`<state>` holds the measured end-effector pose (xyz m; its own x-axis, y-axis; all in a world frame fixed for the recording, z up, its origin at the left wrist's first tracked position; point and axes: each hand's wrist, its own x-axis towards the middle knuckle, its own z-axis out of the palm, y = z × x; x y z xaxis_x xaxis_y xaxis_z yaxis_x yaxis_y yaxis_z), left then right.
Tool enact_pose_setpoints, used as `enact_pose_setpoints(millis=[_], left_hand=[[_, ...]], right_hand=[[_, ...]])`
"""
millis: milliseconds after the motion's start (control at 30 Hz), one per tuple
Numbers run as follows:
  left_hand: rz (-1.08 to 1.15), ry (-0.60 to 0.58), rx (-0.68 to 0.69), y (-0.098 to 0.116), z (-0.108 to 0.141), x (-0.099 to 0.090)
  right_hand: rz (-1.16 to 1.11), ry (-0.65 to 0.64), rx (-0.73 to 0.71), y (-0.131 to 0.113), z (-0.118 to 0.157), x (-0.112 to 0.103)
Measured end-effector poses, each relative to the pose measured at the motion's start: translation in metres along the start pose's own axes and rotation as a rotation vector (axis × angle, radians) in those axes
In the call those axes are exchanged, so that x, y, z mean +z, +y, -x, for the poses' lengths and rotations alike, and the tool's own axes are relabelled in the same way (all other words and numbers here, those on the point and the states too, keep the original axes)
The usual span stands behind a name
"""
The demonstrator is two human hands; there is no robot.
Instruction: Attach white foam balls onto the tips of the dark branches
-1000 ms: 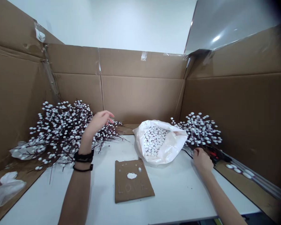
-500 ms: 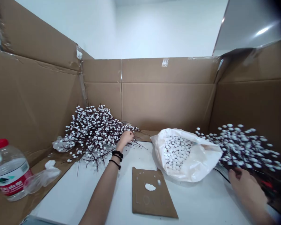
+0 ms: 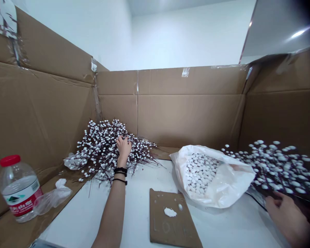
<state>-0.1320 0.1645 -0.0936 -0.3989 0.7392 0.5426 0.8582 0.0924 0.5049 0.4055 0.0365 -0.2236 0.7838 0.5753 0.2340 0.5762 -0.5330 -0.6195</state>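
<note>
My left hand [image 3: 124, 146] rests on a heap of dark twig branches with small white berries [image 3: 100, 151] at the back left. Its fingers are bent and somewhat apart among the twigs, and no single branch shows in its grip. At the right edge, my right hand [image 3: 286, 213] is just in front of a second bunch of white-berried branches [image 3: 279, 168]. Thumb and forefinger are bent with a gap between them; the other fingers are hidden. Between the hands lies an open white plastic bag [image 3: 229, 182] with many loose white berries [image 3: 200, 172] inside.
A cardboard piece [image 3: 167, 229] with white paste [image 3: 169, 212] and faint letters lies on the white tabletop [image 3: 136, 206]. On the left are a red-capped water bottle [image 3: 20, 193] and crumpled clear plastic [image 3: 53, 199]. Cardboard walls [image 3: 186, 113] enclose the table; a black cable [image 3: 257, 201] runs beside the bag.
My left hand has moved left and inward, from the stem ends onto the middle of the heap. My right hand stays by the right bunch. The view has shifted slightly.
</note>
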Motion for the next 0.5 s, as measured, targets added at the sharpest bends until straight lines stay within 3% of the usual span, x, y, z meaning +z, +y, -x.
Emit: enact_pose_setpoints(millis=[133,233,333,500], left_hand=[[0.065,0.044,-0.008,-0.002,0.002,0.004],[0.161,0.120,-0.005,-0.001,-0.003,-0.004],[0.305,0.274,0.004,-0.001,-0.016,-0.029],[0.549,0.557,-0.007,-0.019,-0.035,-0.096]], right_hand=[[-0.053,-0.035,0.010,-0.022,0.020,-0.023],[-0.041,-0.026,-0.011,-0.030,0.025,-0.031],[-0.040,-0.006,-0.016,-0.031,0.025,-0.031],[-0.050,-0.005,-0.036,-0.027,0.024,-0.030]])
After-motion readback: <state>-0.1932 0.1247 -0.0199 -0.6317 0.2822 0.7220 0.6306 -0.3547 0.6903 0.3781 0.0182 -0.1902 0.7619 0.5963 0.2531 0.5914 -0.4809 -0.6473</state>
